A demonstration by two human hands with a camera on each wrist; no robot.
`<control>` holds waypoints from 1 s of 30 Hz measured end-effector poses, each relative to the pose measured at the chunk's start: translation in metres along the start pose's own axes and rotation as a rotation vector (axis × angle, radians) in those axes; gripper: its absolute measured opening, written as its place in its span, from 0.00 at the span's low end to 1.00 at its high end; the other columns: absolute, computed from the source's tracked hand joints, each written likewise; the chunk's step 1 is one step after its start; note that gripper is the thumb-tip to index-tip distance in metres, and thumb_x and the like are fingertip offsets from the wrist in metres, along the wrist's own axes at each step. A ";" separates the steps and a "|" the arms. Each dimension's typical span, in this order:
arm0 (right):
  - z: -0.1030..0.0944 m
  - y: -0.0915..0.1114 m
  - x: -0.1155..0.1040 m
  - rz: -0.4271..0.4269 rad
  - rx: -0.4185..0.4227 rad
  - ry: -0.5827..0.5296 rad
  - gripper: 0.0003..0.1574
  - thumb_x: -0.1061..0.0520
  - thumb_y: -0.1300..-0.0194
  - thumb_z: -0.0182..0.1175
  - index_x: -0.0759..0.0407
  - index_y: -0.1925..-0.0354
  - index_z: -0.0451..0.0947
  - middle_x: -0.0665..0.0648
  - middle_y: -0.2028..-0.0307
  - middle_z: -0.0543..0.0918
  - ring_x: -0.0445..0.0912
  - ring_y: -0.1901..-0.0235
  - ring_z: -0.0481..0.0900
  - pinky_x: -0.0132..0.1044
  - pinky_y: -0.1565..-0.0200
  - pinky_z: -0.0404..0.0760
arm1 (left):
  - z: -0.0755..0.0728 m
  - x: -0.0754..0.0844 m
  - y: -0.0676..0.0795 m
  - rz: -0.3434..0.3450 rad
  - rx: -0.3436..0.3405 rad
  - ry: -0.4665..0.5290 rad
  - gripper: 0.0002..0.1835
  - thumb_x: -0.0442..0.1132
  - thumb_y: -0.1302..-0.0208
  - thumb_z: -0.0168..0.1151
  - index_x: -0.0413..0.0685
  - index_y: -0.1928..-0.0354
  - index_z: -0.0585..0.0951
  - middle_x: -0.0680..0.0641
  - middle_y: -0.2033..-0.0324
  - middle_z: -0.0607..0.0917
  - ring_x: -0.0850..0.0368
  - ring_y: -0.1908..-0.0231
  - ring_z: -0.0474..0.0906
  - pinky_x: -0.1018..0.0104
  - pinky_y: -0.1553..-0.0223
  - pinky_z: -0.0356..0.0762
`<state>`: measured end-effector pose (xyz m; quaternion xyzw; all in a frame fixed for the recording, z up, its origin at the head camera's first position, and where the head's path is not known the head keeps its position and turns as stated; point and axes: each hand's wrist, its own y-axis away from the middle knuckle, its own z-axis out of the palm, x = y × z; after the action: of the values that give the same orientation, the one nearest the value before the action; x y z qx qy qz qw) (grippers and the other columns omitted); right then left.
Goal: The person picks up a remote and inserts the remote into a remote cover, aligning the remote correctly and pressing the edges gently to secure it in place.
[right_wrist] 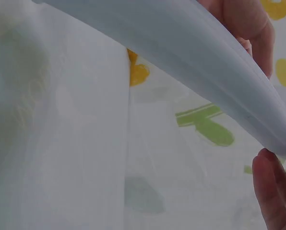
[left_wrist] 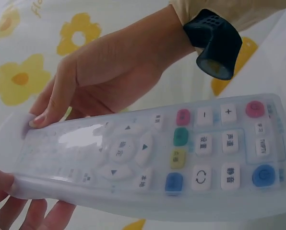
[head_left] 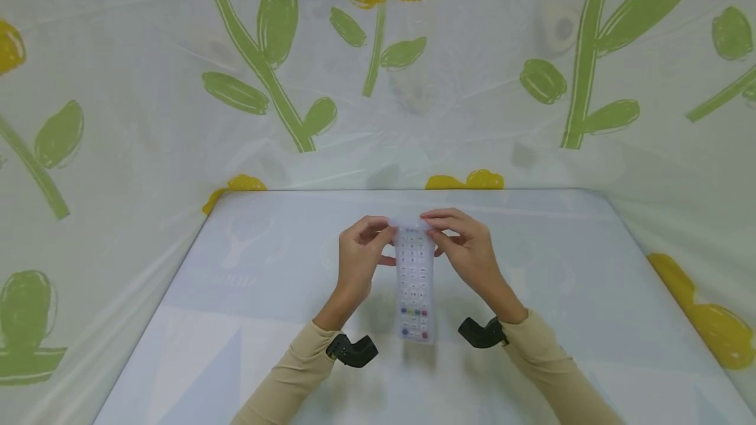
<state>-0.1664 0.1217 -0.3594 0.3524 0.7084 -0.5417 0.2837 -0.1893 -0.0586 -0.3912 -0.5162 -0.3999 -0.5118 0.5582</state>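
Note:
A white remote control [head_left: 415, 281] in a translucent cover hangs between both hands, its coloured buttons at the end towards the person. My left hand [head_left: 357, 258] pinches the far end at its left corner with thumb and fingers. At the opposite corner, the right hand [head_left: 466, 251] pinches the same end. In the left wrist view the button face of the remote [left_wrist: 121, 148] shows large, with the right hand [left_wrist: 114, 72] behind it. The right wrist view gives the smooth side of the cover [right_wrist: 191, 57] and the right fingertips [right_wrist: 268, 177] against its end.
A pale table [head_left: 248, 346] with a faint printed pattern lies under the hands. Behind and around it hangs a white sheet [head_left: 443, 117] with yellow flowers and green leaves. Each wrist carries a black camera, one on the left [head_left: 352, 350] and another on the right [head_left: 481, 333].

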 end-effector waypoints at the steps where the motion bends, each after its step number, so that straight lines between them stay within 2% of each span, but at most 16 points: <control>1: 0.000 -0.001 0.001 0.003 0.003 0.007 0.10 0.78 0.42 0.57 0.78 0.60 0.80 0.70 0.56 0.80 0.49 0.65 0.77 0.42 0.77 0.82 | 0.000 0.000 0.000 0.004 0.001 0.005 0.10 0.34 0.37 0.61 0.33 0.58 0.80 0.40 0.66 0.82 0.52 0.70 0.81 0.50 0.76 0.82; 7: -0.003 -0.004 0.018 0.045 0.020 0.015 0.08 0.75 0.42 0.59 0.73 0.63 0.82 0.65 0.60 0.82 0.45 0.70 0.76 0.40 0.79 0.80 | 0.002 -0.001 0.001 0.001 0.013 0.023 0.08 0.35 0.38 0.62 0.36 0.61 0.81 0.40 0.68 0.82 0.50 0.70 0.81 0.52 0.77 0.82; 13: -0.005 -0.002 0.032 0.131 -0.004 -0.073 0.11 0.70 0.38 0.59 0.70 0.57 0.80 0.64 0.55 0.80 0.49 0.70 0.77 0.39 0.76 0.82 | 0.002 -0.002 0.000 0.006 0.029 0.014 0.06 0.34 0.37 0.61 0.38 0.61 0.81 0.40 0.68 0.81 0.50 0.70 0.81 0.52 0.77 0.82; 19: -0.004 0.004 0.033 0.177 -0.006 -0.137 0.13 0.70 0.37 0.57 0.70 0.53 0.78 0.65 0.53 0.78 0.49 0.67 0.79 0.41 0.70 0.84 | 0.003 -0.001 0.000 -0.006 0.048 -0.009 0.07 0.35 0.39 0.62 0.39 0.60 0.82 0.42 0.66 0.81 0.51 0.69 0.80 0.54 0.74 0.83; 24: -0.002 0.006 0.031 0.207 0.021 -0.107 0.12 0.68 0.36 0.58 0.68 0.54 0.79 0.63 0.54 0.79 0.50 0.66 0.79 0.41 0.69 0.84 | 0.004 -0.003 0.003 -0.003 0.085 -0.021 0.09 0.36 0.39 0.63 0.40 0.58 0.79 0.43 0.66 0.78 0.48 0.67 0.79 0.52 0.70 0.83; 30: 0.002 0.008 0.027 0.212 0.077 -0.105 0.12 0.69 0.38 0.59 0.70 0.55 0.79 0.64 0.56 0.79 0.50 0.67 0.80 0.40 0.71 0.84 | 0.008 -0.005 0.008 0.019 0.053 -0.079 0.11 0.38 0.39 0.65 0.41 0.59 0.77 0.45 0.62 0.78 0.49 0.60 0.77 0.58 0.66 0.83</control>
<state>-0.1757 0.1263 -0.3861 0.4071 0.6302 -0.5532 0.3621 -0.1819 -0.0507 -0.3963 -0.5248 -0.4302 -0.4748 0.5604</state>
